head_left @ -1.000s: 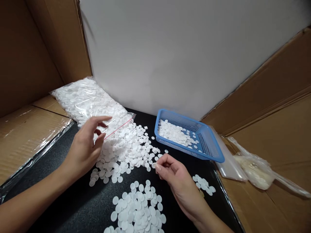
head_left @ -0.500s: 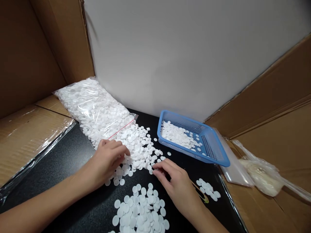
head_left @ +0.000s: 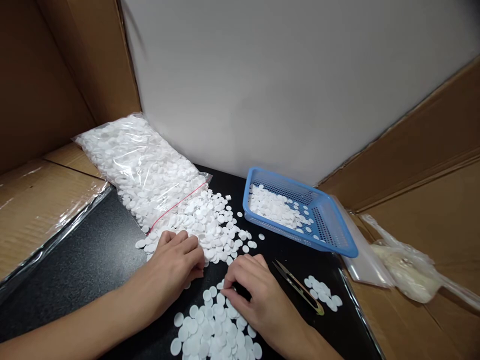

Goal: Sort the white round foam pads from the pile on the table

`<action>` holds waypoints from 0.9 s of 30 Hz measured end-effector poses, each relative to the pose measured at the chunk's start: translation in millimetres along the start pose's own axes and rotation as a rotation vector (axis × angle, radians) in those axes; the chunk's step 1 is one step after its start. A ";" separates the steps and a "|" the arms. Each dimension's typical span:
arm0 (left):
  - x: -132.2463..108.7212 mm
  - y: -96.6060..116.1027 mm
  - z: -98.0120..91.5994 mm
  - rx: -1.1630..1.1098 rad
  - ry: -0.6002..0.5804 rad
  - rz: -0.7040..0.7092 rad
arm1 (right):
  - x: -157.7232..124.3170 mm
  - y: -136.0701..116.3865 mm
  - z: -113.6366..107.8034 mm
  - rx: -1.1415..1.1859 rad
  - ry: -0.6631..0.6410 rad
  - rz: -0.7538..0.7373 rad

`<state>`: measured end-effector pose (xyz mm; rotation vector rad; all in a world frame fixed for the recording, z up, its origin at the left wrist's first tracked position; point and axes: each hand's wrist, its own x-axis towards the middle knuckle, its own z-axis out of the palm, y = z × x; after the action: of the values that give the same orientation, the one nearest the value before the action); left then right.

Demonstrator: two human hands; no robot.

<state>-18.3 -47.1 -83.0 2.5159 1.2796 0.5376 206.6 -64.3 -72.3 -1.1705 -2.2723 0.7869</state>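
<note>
Loose small white round discs point(head_left: 210, 220) spill in a heap from the mouth of a clear zip bag point(head_left: 138, 160) full of them. My left hand point(head_left: 174, 265) lies at the heap's near edge, its fingers curled downward and together; what is under the fingertips is hidden. Thumb and forefinger of my right hand point(head_left: 258, 295) are pinched at the far edge of a second, nearer pile of white discs point(head_left: 213, 330). A white disc shows at those fingertips.
A blue plastic basket point(head_left: 300, 238) holding white discs stands against the white wall. Thread snips point(head_left: 298, 286) lie right of my right hand, beside a small group of discs point(head_left: 324, 292). Flat clear bags point(head_left: 365, 265) and a knotted plastic bag point(head_left: 407, 272) lie at the right on cardboard.
My right hand has moved left and toward me, from the big heap to the nearer pile, uncovering the snips. My left hand has also come slightly nearer, its fingers more curled.
</note>
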 end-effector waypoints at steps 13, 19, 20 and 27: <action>-3.4 18.2 -18.6 -0.305 -0.108 -0.015 | 4.8 17.0 -1.0 0.006 0.167 0.195; -2.6 14.0 -9.8 -0.410 -0.123 0.029 | 7.0 12.7 0.0 -0.002 0.130 0.201; -1.1 11.9 -12.2 -0.402 -0.105 0.019 | 7.0 12.4 -0.5 0.013 0.125 0.210; 5.4 -3.8 -23.4 -0.173 -0.046 -0.043 | 6.7 15.8 1.2 0.059 0.168 0.271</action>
<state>-28.3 -38.8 -62.5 2.3408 1.2129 0.5523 211.4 -51.5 -82.8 -1.4786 -1.9674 0.8144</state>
